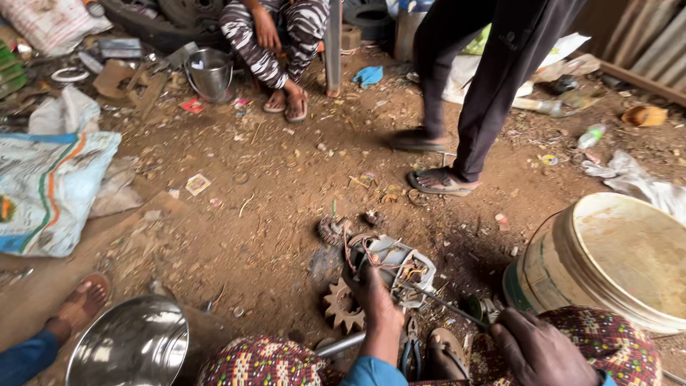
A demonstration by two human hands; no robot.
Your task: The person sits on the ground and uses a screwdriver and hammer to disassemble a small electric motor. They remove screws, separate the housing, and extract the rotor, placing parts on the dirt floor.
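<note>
My left hand (379, 304) grips the near side of a small grey electric motor (396, 266) with copper windings and loose wires, holding it on the dirt ground. In my right hand (532, 344) is a long thin screwdriver (443, 304), and its tip reaches into the motor's open end. A toothed gear (341, 307) lies just left of my left hand. Pliers (412, 350) lie on the ground between my knees, beside my sandalled foot (449, 354).
A shiny steel bowl (128, 343) lies at lower left and a large drum (614, 257) at right. One person stands beyond the motor (457, 143); another sits at the back (279, 50) by a metal bucket (209, 73). A sack (50, 186) and scrap lie left.
</note>
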